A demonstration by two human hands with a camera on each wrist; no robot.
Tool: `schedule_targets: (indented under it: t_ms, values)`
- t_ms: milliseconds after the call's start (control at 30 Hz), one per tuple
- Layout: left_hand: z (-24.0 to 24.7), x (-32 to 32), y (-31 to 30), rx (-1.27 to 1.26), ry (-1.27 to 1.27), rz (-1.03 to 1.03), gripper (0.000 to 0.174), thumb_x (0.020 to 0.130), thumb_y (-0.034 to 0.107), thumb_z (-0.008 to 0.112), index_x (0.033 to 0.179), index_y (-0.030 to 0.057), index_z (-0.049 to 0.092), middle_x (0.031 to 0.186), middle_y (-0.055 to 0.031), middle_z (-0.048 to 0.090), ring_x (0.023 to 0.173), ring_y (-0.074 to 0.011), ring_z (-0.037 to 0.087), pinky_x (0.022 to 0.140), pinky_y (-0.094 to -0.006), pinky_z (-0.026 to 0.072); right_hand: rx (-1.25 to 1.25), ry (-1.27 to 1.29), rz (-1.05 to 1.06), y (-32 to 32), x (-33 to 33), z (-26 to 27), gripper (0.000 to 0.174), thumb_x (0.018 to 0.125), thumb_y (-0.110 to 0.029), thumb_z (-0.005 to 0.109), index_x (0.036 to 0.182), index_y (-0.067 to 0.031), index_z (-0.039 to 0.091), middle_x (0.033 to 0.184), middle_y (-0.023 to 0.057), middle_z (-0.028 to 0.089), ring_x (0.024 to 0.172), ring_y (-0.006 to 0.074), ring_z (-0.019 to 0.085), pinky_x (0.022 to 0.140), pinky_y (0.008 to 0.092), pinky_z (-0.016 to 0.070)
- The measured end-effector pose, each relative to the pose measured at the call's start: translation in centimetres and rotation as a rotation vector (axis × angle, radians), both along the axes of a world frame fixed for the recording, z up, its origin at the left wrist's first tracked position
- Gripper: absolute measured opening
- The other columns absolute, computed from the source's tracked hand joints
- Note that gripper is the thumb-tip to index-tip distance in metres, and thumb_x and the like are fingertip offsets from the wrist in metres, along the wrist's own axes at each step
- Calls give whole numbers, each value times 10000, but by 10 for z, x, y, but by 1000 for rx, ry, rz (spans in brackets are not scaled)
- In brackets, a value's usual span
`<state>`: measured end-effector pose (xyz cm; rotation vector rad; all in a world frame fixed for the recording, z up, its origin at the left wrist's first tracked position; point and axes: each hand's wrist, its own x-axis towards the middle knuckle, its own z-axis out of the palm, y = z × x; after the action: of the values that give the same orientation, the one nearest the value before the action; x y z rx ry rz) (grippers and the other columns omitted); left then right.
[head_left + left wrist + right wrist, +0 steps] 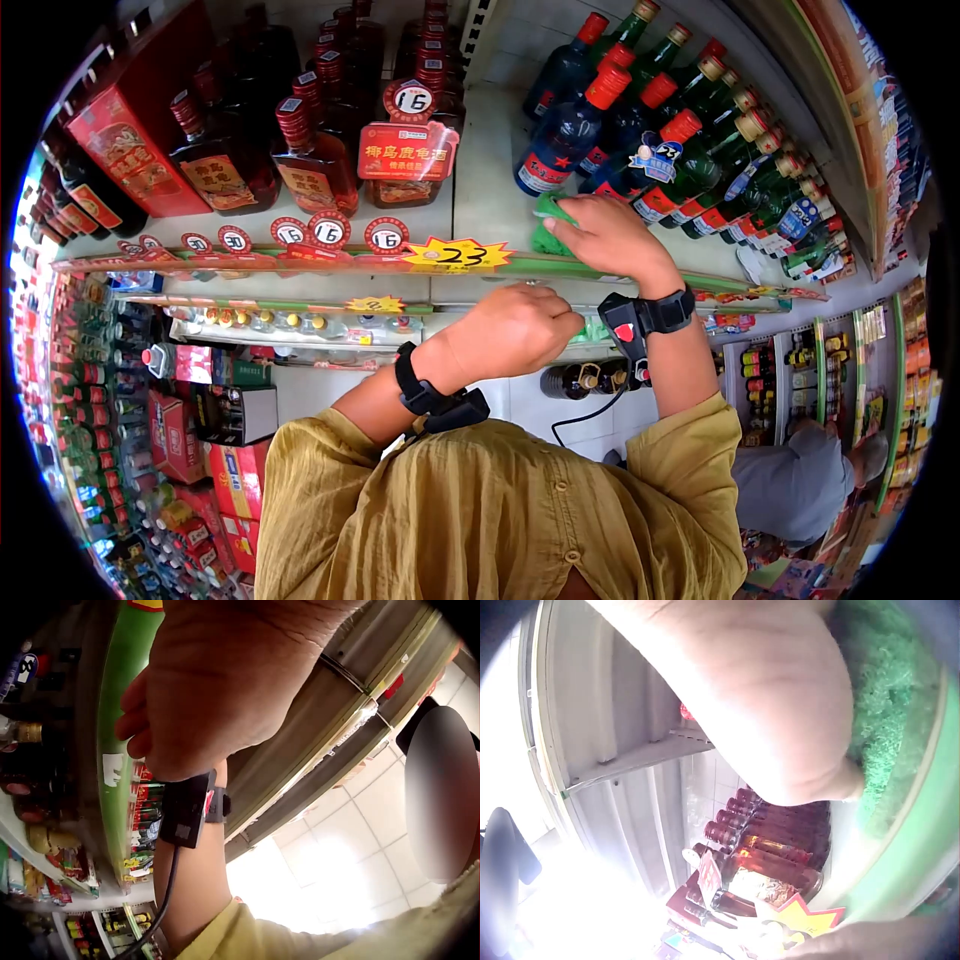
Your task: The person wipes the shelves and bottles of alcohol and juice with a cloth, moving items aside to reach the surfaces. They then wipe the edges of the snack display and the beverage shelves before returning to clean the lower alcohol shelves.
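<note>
My right hand [615, 240] grips a fluffy green cloth [550, 228] on the front of the upper shelf, beside its green edge strip and in front of the blue bottles [572, 125]. In the right wrist view the cloth [885, 712] bunches beside the palm, against the strip. My left hand [515, 330] is just below the shelf edge, near the yellow 23 price tag [457, 254], with its fingers loosely curled. In the left wrist view the left hand [217, 690] overlaps the green strip [112, 750], and nothing shows in its fingers.
Amber bottles [315, 170] with round price tags stand at the left of the upper shelf, with a red box [135, 140] beyond. Green bottles [745, 165] crowd its right. Dark bottles [570, 381] stand lower down. A person in grey [795, 485] is at the right.
</note>
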<state>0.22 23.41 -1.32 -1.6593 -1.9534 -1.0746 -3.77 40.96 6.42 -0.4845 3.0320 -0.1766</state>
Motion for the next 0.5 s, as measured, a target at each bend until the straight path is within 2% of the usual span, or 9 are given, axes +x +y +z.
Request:
schedule_targets:
  t_ms: [100, 300, 500]
  values:
    - [-9, 3, -6, -6, -40, -28, 127, 712, 72, 631, 829, 37, 593, 706, -78, 583, 697, -250, 614, 617, -355, 501, -132, -30, 39, -5, -16, -9, 389, 920, -356, 502, 787, 7, 544, 759, 216, 587, 781, 417, 565, 675, 485, 429]
    - [-11, 3, -20, -58, -57, -9, 96, 749, 85, 633, 827, 42, 595, 687, -88, 581, 686, -266, 610, 625, -377, 501, -128, -97, 129, -35, -23, -2, 426, 931, -375, 486, 803, 29, 536, 771, 237, 584, 786, 425, 563, 685, 482, 427]
    - [-9, 4, -32, -157, -112, 3, 91, 795, 112, 638, 850, 42, 617, 707, -112, 608, 687, -291, 610, 637, -391, 495, -203, -71, 118, -30, -18, -3, 405, 920, -365, 518, 819, 27, 541, 760, 240, 584, 773, 431, 561, 677, 482, 433]
